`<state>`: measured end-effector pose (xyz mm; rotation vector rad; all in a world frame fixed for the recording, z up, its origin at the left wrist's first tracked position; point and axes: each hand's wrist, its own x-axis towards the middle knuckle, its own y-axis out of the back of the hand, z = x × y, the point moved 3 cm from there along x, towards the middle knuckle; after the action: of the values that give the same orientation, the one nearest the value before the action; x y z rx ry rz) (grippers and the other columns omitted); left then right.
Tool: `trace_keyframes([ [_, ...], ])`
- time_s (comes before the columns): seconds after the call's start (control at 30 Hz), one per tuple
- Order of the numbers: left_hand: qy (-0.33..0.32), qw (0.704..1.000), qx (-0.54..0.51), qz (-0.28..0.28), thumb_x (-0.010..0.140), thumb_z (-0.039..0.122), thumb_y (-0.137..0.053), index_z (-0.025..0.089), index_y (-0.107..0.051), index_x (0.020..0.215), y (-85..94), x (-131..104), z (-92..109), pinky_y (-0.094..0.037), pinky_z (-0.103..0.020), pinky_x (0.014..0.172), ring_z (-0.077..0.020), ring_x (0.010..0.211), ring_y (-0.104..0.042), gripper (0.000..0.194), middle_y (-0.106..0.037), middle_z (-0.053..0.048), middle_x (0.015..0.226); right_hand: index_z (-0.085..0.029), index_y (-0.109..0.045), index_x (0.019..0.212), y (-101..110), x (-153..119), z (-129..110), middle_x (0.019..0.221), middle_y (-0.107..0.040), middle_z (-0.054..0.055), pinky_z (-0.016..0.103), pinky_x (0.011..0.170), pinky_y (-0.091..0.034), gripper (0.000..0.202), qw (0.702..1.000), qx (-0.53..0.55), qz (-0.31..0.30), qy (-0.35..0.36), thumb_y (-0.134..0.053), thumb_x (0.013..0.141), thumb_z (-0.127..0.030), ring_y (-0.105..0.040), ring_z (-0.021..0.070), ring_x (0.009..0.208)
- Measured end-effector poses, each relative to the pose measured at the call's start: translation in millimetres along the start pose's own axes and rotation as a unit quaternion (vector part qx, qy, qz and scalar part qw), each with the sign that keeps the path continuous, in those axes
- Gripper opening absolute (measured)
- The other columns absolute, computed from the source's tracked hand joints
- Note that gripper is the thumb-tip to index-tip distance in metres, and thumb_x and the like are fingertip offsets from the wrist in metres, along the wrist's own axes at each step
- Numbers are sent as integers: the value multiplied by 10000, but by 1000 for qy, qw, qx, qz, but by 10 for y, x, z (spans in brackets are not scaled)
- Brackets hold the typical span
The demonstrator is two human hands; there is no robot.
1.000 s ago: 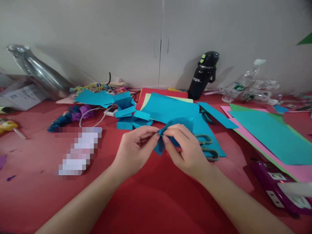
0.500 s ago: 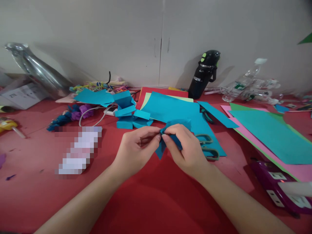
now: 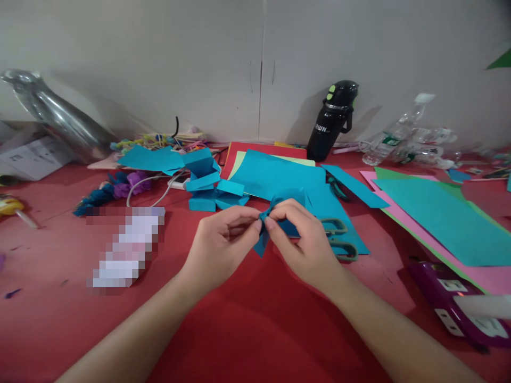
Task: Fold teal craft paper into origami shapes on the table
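Between my two hands is a small blue paper piece [image 3: 261,244], pinched in its middle, with one pointed end hanging down and another part behind my right fingers. My left hand [image 3: 227,239] grips it between thumb and forefinger from the left. From the right, my right hand [image 3: 303,234] pinches it at the same spot, fingertips nearly touching. Scissors [image 3: 343,250] with green-grey handles lie just right of my right hand, their blades hidden. Behind my hands lie blue sheets [image 3: 279,173] and several folded blue strips [image 3: 203,199].
A black bottle [image 3: 329,122], clear plastic bottles [image 3: 389,141] and a silver jug [image 3: 59,117] stand at the back. Coloured sheets [image 3: 443,213] and a purple power strip [image 3: 439,298] lie right. Blue and purple crumpled flowers [image 3: 131,183] are at the left.
The blue paper between my fingertips has turned slightly and looks more gathered at the pinch. The whole view has shifted a little; both hands keep their grip.
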<state>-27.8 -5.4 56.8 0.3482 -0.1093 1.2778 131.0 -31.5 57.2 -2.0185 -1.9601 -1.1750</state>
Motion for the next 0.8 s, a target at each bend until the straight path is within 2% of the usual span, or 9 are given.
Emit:
trace_keyframes([
  [0.23, 7, 1000, -27, -9, 871, 192, -702, 203, -733, 940, 3, -14, -12, -646, -259, 720, -197, 845, -761, 76, -786, -22, 888, -207, -566, 844, 3, 3, 6, 880, -584, 17, 308, 758, -475, 128, 1000, 19, 8, -12, -569, 972, -193, -568, 156, 851],
  [0.53, 4, 1000, 19, 2, 874, 219, -691, 195, -730, 902, 16, 23, 25, -624, -242, 643, -179, 757, -746, 53, -774, -15, 804, -218, -573, 879, -5, 2, 20, 897, -601, 25, 329, 765, -496, 92, 999, 21, 18, -16, -567, 971, -207, -586, 169, 854],
  [0.63, 3, 999, 30, 16, 864, 240, -702, 186, -724, 894, 33, 34, 12, -614, -239, 614, -181, 733, -744, 66, -770, -19, 784, -224, -585, 930, 1, -9, 22, 939, -627, 39, 355, 796, -512, 35, 1000, -6, 30, 8, -612, 943, -206, -605, 190, 904],
  [0.8, 1, 998, 30, 47, 841, 259, -729, 173, -717, 874, 96, 89, -21, -603, -226, 591, -175, 697, -738, 93, -767, -17, 756, -233, -616, 940, 50, -20, 1, 966, -676, 53, 401, 848, -509, 80, 991, -93, 51, 85, -647, 914, -164, -623, 214, 948],
])
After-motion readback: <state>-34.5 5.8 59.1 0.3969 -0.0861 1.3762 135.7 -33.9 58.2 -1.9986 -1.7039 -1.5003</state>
